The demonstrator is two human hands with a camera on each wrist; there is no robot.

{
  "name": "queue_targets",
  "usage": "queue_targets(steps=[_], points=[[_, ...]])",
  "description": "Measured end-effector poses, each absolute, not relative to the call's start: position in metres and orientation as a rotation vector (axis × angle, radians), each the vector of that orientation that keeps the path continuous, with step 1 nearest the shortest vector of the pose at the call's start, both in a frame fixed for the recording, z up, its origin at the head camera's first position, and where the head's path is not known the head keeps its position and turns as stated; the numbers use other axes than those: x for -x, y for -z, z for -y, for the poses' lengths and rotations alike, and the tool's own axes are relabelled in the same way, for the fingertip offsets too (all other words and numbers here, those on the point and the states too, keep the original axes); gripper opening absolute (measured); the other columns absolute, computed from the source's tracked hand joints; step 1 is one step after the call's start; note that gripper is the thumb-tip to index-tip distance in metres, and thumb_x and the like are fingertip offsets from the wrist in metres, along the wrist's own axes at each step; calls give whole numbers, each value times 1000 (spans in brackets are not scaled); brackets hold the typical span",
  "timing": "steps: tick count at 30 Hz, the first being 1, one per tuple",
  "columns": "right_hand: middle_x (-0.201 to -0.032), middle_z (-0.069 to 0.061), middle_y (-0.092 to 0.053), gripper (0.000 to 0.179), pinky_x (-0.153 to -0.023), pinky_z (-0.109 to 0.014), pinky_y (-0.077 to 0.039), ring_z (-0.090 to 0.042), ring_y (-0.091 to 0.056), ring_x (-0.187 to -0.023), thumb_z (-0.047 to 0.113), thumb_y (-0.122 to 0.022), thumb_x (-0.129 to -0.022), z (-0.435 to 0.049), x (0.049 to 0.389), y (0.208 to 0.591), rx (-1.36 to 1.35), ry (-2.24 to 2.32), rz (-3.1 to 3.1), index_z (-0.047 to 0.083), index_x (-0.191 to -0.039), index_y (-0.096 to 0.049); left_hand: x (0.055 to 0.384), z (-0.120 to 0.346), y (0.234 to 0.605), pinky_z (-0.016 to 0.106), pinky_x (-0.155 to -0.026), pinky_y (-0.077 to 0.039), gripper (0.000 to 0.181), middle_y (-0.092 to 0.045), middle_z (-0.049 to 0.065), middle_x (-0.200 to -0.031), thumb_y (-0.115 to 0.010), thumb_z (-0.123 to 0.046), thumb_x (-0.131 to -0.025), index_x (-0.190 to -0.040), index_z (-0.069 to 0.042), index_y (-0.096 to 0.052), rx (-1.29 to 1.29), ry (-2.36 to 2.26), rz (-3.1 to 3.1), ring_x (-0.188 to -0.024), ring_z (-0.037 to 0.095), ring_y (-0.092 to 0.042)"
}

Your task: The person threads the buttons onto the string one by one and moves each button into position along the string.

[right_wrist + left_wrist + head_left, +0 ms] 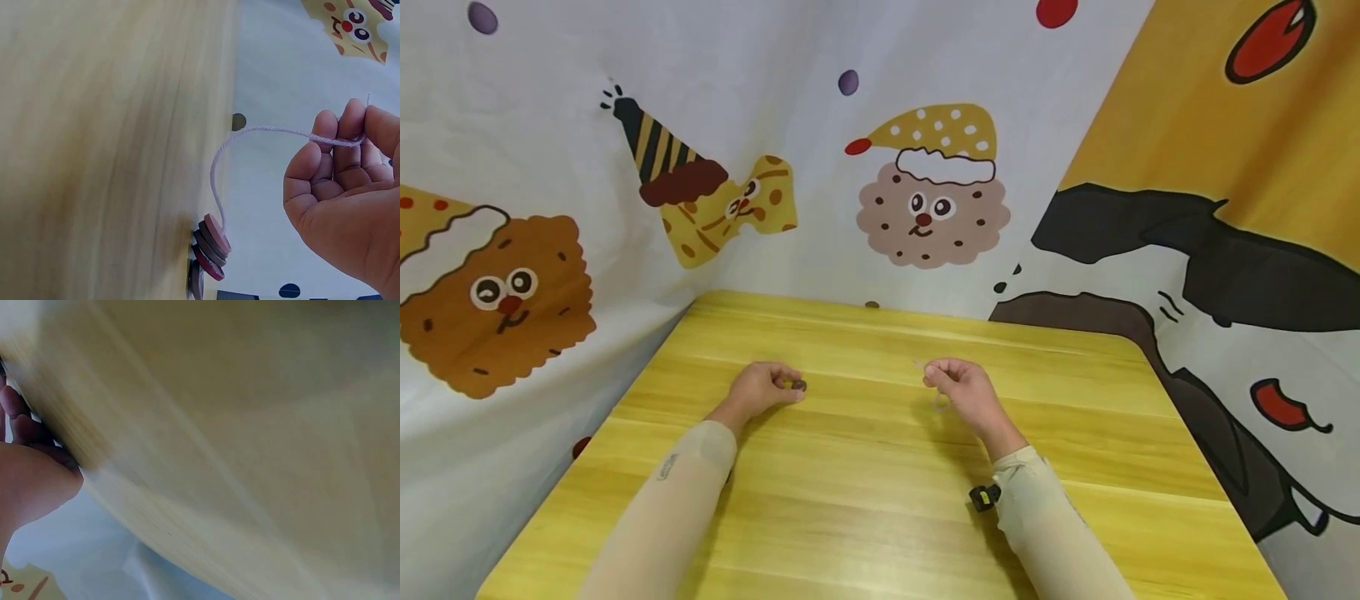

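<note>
My right hand [966, 392] pinches a thin lilac string [265, 129] between thumb and fingertips, above the table. A thin pale tip [369, 99] sticks out past the fingertips. From the hand the string curves down to a row of flat, button-like discs [212, 244] in pink, grey and dark red, close to the tabletop. In the head view those discs are hidden. Over the left part of the table, my left hand [767, 387] pinches a small dark round piece [800, 386] between thumb and fingers. The left wrist view shows only part of that hand [37, 481].
The yellow wood-grain table [850, 500] has rounded far corners. A cloth with cartoon biscuits [932, 217] hangs behind and beside it. Beige sleeves [662, 500] cover both forearms, and a small black device [985, 497] sits at the right wrist.
</note>
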State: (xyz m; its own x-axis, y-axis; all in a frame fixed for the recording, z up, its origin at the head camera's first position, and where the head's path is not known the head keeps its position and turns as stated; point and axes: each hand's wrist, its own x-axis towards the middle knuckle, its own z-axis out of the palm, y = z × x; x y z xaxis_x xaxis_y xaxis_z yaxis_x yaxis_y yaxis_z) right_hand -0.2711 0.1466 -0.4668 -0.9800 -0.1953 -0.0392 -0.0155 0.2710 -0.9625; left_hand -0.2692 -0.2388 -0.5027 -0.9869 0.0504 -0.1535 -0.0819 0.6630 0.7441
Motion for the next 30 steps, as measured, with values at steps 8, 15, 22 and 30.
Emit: queue_targets(steps=[8, 15, 22, 30], points=[[-106, -6, -75, 28, -95, -48, -56, -39, -62, -115, 34, -66, -108, -146, 271, 468, 209, 1790, -2385, 8, -111, -76, 271, 242, 509, 34, -79, -43, 40, -63, 7, -103, -86, -32, -93, -127, -14, -77, 4, -1199, -2704, -93, 23, -52], [-105, -6, -75, 25, -94, -54, -59, -22, -66, -108, 30, -66, -109, -142, 273, 469, 203, 1799, -2375, 7, -113, -75, 272, 242, 508, 34, -77, -43, 38, -62, 6, -100, -86, -32, -93, -126, -14, -78, -4, -1202, -2712, -90, 22, -52], [-115, -16, -74, 30, -96, -53, -60, -25, -65, -111, 34, -65, -109, -142, 272, 468, 209, 1761, -2388, 6, -113, -74, 272, 240, 504, 33, -76, -42, 40, -62, 6, -100, -86, -32, -94, -128, -13, -77, 4, -1171, -2714, -89, 21, -52], [-118, -23, -72, 27, -95, -58, -60, -29, -65, -113, 34, -66, -108, -143, 273, 467, 200, 1774, -2364, 8, -108, -74, 274, 240, 503, 34, -77, -43, 40, -62, 8, -105, -85, -32, -94, -129, -14, -76, 12, -1172, -2687, -93, 23, -52]])
